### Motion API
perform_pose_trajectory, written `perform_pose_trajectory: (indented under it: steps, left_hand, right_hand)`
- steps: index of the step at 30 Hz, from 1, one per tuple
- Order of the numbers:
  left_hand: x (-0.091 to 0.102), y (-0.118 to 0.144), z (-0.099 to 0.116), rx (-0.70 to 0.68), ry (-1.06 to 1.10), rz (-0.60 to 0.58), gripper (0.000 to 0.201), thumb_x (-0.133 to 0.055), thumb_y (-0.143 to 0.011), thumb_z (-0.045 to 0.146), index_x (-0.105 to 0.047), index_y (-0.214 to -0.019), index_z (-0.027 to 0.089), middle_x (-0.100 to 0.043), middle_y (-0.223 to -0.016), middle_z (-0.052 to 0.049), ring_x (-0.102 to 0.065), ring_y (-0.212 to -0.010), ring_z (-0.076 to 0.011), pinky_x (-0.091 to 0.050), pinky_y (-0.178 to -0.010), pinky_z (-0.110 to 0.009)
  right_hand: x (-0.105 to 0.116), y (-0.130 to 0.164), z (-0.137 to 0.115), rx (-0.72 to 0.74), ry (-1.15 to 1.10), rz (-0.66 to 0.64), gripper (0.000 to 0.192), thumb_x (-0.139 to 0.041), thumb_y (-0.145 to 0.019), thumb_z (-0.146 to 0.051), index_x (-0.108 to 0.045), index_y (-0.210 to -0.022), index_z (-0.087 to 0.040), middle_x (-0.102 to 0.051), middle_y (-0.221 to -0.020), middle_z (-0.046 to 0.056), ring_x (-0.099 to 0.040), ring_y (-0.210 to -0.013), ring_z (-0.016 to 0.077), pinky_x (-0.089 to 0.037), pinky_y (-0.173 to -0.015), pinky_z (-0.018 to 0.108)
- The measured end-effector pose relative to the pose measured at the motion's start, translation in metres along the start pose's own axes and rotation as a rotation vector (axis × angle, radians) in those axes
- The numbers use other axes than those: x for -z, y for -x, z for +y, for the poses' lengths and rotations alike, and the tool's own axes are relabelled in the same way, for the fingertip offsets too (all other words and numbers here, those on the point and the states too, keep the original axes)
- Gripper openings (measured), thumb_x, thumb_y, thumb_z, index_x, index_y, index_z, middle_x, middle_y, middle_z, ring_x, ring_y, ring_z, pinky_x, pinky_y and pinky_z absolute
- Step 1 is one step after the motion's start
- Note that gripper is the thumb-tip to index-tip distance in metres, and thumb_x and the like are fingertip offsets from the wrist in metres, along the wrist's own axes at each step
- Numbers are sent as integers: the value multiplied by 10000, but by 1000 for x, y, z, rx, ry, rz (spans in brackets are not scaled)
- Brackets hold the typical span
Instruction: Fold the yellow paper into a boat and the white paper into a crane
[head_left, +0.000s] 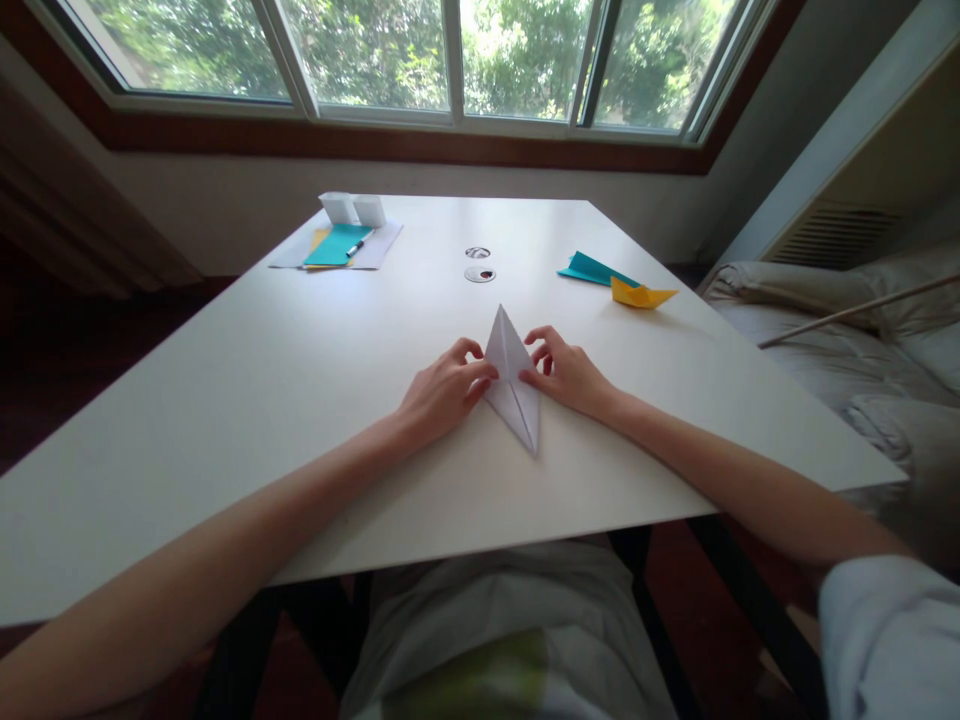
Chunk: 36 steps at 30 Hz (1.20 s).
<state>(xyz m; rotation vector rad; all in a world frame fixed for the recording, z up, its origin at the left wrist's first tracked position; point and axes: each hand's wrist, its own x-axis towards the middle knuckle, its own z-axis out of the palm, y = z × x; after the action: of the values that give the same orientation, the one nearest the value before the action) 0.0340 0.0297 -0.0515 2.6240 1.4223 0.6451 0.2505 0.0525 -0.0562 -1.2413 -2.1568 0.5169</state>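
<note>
A white sheet of paper folded into a narrow diamond (514, 400) lies near the front of the white table (247, 370), one tip pointing away from me and one toward me. A crease runs down its middle. My left hand (448, 388) pinches its left side, thumb on top and fingers curled at the edge. On the opposite side, my right hand (564, 370) grips the right edge between thumb and bent fingers. The undersides of the fingers are partly hidden.
Toward the back right sit a teal paper plane (592, 269) and a yellow paper boat (641, 295). At the back left, teal paper (337, 245) and a pen (360, 243) lie on white sheets, beside small white containers (352, 209). Round table inserts (480, 274) are in the middle.
</note>
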Motion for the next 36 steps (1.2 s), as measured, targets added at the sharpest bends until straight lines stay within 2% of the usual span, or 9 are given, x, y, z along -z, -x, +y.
perform_pose_trajectory:
  steps: [2, 4, 6, 8, 11, 17, 20, 28, 36]
  left_hand:
    - [-1, 1, 0, 5, -15, -1, 232, -445, -868, 314, -657, -954, 279, -470, -1153, -39, -568, -780, -147, -441, -615, -270]
    - [-2, 1, -1, 2, 9, -9, 245, -444, -872, 317, -675, -941, 277, -486, -1124, -39, -566, -773, -143, -455, -650, -281]
    - [-3, 1, -3, -4, 27, -14, 263, -432, -880, 306, -683, -954, 276, -514, -1083, -40, -562, -778, -144, -462, -688, -291]
    - [-4, 0, -5, -12, 14, -11, 281, -419, -886, 292, -684, -975, 274, -541, -1060, -44, -559, -811, -156, -465, -725, -303]
    - [-4, -1, -5, -24, -23, -8, 287, -420, -887, 312, -687, -982, 263, -578, -1049, -49, -552, -893, -181, -467, -781, -323]
    - [2, 0, 0, -10, -86, -75, 332, -457, -850, 452, -663, -1041, 275, -595, -1130, -36, -522, -1001, -226, -488, -769, -340]
    - [6, 0, 2, -18, -106, -123, 433, -471, -818, 530, -627, -1124, 268, -572, -1194, -45, -506, -1043, -240, -462, -850, -367]
    - [10, 4, 9, 22, -103, -310, 827, -411, -720, 733, -345, -1381, 240, -356, -1435, -99, -311, -1261, -345, -285, -983, -542]
    - [7, 6, 9, 75, -83, -419, 1099, -455, -599, 793, -136, -1451, 176, -142, -1511, -127, -139, -1352, -371, -140, -1054, -546]
  right_hand:
    - [-1, 1, 1, 45, 25, 34, 405, -607, -746, -282, -442, -1108, -205, -587, -953, 39, -545, -684, 138, -450, -635, 274]
    - [-1, 2, 1, 100, 90, 53, 295, -600, -760, -266, -505, -1031, -199, -540, -1036, 71, -547, -796, 162, -457, -707, 293]
    - [0, 3, -1, 163, 158, 6, 134, -563, -799, -249, -569, -923, -198, -544, -983, 67, -535, -854, 177, -445, -768, 307]
    - [0, 3, -2, 215, 201, -68, 96, -528, -833, -250, -602, -866, -197, -568, -870, 53, -529, -838, 178, -432, -790, 315]
    - [1, 4, -4, 234, 221, -123, 160, -533, -841, -303, -620, -914, -190, -586, -825, 52, -529, -822, 182, -427, -790, 320]
    - [6, 7, -7, 208, 276, -173, 328, -589, -785, -427, -613, -1020, -198, -593, -1040, 90, -527, -956, 233, -422, -851, 369]
    - [9, 9, -10, 211, 310, -208, 428, -587, -768, -492, -593, -1086, -206, -580, -1106, 100, -517, -1004, 258, -415, -874, 403]
    - [14, 12, -14, 215, 351, -295, 705, -555, -713, -639, -498, -1265, -204, -511, -1286, 117, -454, -1145, 314, -359, -962, 473]
    - [9, 19, -13, 187, 387, -434, 1009, -452, -675, -764, -220, -1437, -146, -238, -1484, 146, -222, -1338, 355, -183, -1082, 485]
